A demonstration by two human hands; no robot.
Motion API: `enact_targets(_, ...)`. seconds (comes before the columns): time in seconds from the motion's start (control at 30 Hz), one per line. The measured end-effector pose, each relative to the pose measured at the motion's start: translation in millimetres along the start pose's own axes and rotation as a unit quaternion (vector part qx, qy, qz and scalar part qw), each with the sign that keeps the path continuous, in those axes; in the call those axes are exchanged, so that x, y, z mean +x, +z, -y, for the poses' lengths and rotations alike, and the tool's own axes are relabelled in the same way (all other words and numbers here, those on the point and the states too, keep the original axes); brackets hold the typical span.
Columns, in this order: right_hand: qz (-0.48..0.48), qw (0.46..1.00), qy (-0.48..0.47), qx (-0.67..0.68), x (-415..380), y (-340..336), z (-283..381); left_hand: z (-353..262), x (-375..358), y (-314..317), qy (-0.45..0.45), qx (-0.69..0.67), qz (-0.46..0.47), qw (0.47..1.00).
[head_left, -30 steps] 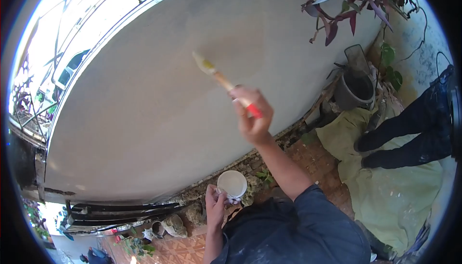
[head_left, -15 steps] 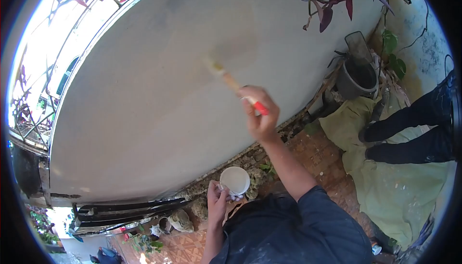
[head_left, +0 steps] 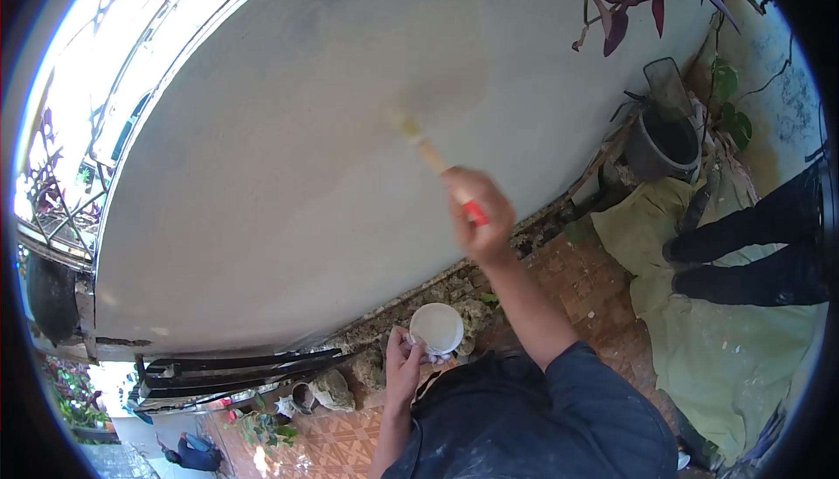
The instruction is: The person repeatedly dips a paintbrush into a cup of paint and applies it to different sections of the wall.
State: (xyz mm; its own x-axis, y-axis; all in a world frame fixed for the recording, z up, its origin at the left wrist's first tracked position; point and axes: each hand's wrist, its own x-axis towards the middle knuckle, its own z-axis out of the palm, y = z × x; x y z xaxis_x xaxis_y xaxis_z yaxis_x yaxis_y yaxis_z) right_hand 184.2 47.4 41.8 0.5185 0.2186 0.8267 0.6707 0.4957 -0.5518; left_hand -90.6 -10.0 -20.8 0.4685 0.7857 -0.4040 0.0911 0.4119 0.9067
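My right hand is wrapped round the wooden handle of a paintbrush, whose red end sticks out below my fingers. The bristles point up and left against the pale wall; blur hides whether they touch it. Low in front of my body, my left hand grips the side of a small white paint tub. Pale stuff shows inside the tub, and whitish smears mark my fingers.
A dark bucket stands at the wall's right end. Another person's legs stand on a greenish drop cloth. Purple-leaved plants hang above. Rocks and dark slats line the wall's foot. Farther off, someone sits.
The brush and my right hand sit slightly lower and farther right in view. The whole scene has shifted a little as my head moved. Both hands keep their holds.
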Motion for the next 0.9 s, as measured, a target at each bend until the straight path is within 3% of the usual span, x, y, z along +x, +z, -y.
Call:
enact_targets(0.1, -0.092, 0.992, -0.001, -0.083, 19.3, -27.4, -29.1, -5.8, -1.5, 1.3, 0.01, -0.011, -0.007, 1.0)
enact_targets(0.27, -0.059, 0.988, 0.07, -0.123, 8.1, -18.2, -35.6, -1.0, -5.3, -4.3, 0.02, -0.024, -0.016, 0.999)
enact_targets(0.47, 0.089, 0.993, 0.046, -0.064, -43.4, 52.3, 9.6, 9.3, -16.0, -21.6, 0.038, -0.014, -0.039, 0.998)
enact_targets(0.67, 0.262, 0.956, 0.032, 0.125, -61.5, 96.0, 75.5, 7.7, -24.4, -43.7, 0.039, -0.002, -0.038, 0.998)
enact_targets(0.73, 0.204, 0.972, 0.03, 0.114, -57.5, 86.2, 73.4, 9.7, -29.2, -55.0, 0.051, -0.003, -0.044, 0.998)
enact_targets(0.83, 0.074, 0.994, 0.084, -0.014, -44.6, 49.9, 54.2, 14.0, -39.0, -75.7, 0.075, -0.039, -0.059, 0.995)
enact_targets(0.9, -0.049, 0.974, 0.218, 0.045, -42.3, 20.5, 35.7, 16.7, -46.6, -88.2, 0.077, -0.061, -0.069, 0.993)
